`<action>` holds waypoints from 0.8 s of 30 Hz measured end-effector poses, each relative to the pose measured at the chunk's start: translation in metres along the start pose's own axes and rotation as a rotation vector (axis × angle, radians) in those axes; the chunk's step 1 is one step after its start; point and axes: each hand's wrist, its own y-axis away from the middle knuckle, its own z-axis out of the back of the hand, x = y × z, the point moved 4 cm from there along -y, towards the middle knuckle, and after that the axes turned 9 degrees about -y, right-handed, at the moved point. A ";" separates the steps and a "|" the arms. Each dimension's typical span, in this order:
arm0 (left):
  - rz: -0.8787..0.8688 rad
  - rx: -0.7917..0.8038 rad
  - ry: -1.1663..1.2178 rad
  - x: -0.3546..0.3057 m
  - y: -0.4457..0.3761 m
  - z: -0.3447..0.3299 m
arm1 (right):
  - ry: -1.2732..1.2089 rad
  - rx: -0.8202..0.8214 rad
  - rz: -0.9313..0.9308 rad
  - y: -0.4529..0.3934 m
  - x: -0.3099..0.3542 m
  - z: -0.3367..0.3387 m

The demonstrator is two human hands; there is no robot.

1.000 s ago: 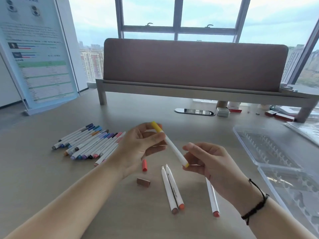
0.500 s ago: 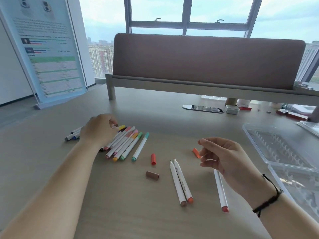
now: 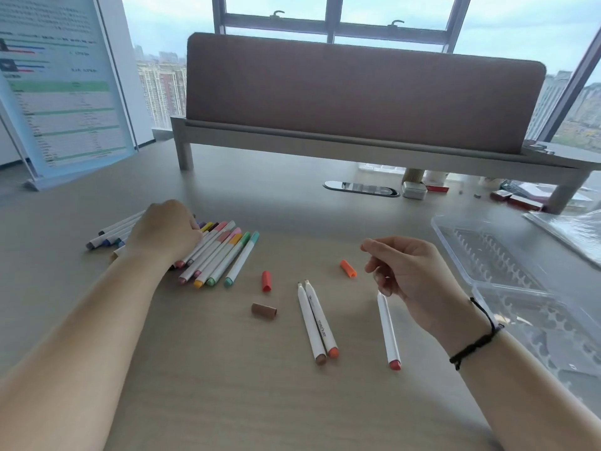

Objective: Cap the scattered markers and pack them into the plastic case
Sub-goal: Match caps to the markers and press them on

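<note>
My left hand (image 3: pixel 166 231) rests knuckles-up on a row of capped markers (image 3: pixel 224 255) at the left, its fingertips hidden; a yellow cap (image 3: pixel 206 226) pokes out beside it. Hovering empty with loosely curled fingers, my right hand (image 3: pixel 416 275) is just right of an orange cap (image 3: pixel 348 268). A red cap (image 3: pixel 266 280) and a brown cap (image 3: pixel 263 310) lie loose in the middle. Two uncapped white markers (image 3: pixel 313 320) lie side by side, and a third uncapped marker (image 3: pixel 388 333) lies partly under my right hand. The clear plastic case (image 3: pixel 455 236) lies open at the right.
A raised shelf with a brown divider panel (image 3: pixel 357 92) spans the back of the desk. A poster stand (image 3: pixel 61 102) is at the far left. A cable grommet (image 3: pixel 361 189), a small white box (image 3: pixel 414 190) and red boxes (image 3: pixel 517 200) sit under the shelf.
My left hand carried the yellow-capped marker from mid-air to the row of markers at the left and stays there. My right hand let go of it and now hovers empty.
</note>
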 end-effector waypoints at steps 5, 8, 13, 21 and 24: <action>-0.134 -0.046 0.039 -0.026 0.015 0.010 | 0.052 0.013 -0.009 0.001 -0.001 -0.002; -0.324 -0.035 0.185 -0.056 0.033 0.018 | 0.167 0.024 0.023 0.002 0.003 0.000; -0.535 0.136 0.283 -0.098 0.063 0.010 | 0.830 0.105 0.124 0.004 0.011 0.003; -0.584 0.275 0.127 -0.100 0.066 0.000 | 1.000 0.324 0.036 0.013 0.008 -0.002; -0.600 0.282 0.066 -0.099 0.066 -0.001 | 0.934 0.381 0.030 0.017 0.006 -0.008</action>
